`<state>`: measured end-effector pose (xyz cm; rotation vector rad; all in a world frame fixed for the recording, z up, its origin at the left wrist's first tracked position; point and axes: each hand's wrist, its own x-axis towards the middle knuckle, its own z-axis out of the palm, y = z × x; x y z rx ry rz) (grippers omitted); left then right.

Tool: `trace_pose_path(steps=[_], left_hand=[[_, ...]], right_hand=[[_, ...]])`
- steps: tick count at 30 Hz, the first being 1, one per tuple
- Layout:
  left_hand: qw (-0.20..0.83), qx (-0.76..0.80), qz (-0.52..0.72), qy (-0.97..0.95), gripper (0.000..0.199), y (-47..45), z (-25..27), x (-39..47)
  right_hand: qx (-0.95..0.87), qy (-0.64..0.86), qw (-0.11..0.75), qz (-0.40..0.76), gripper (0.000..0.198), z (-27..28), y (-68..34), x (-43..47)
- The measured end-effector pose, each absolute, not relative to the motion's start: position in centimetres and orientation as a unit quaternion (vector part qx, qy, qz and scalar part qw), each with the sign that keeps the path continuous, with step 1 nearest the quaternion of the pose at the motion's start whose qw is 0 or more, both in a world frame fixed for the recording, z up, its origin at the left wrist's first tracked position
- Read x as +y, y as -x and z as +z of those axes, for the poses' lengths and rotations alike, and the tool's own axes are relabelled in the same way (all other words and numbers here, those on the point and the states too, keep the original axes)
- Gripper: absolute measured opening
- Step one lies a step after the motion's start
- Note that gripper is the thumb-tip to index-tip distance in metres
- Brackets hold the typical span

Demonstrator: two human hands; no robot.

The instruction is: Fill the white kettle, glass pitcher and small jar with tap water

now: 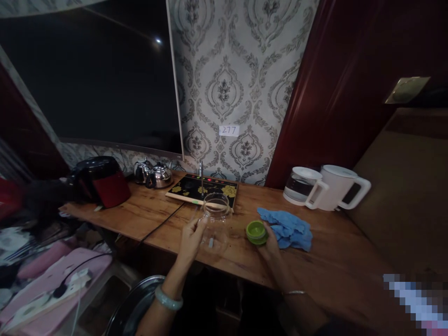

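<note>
By its handle, my left hand (192, 236) grips a clear glass pitcher (216, 231), held upright with its open mouth uppermost. My right hand (271, 242) is closed on the edge of a round green lid (256, 231), its hollow side facing me. The lid is to the right of the pitcher and apart from it. Just beyond my right hand, a crumpled blue cloth (290, 226) lies on the wooden table (336, 252).
Behind the pitcher is a black tea stove (196, 187) with gold flowers and a thin metal spout (201, 177). Metal kettles (161, 175) and a red-black appliance (101, 182) stand left. At right are a glass-bodied jug (301, 186) and a white kettle (338, 186).
</note>
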<state>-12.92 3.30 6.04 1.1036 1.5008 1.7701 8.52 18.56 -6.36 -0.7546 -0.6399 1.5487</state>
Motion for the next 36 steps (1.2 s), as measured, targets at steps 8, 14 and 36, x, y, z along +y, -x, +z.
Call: trace_pose_path(steps=[8,14,36], left_hand=[[0.277,0.575,0.652,-0.410,0.054,12.8,6.0,2.8],[0.257,0.591,0.650,-0.402,0.051,12.5,6.1,3.0],[0.256,0.528,0.700,-0.408,0.042,8.9,4.7,3.8]], right_hand=[[-0.314,0.403,0.648,0.565,0.032,-7.2,-8.2,20.4],[-0.392,0.447,0.642,0.485,0.037,-6.8,-8.5,21.0],[-0.699,0.285,0.518,0.402,0.081,-5.9,0.6,10.6]])
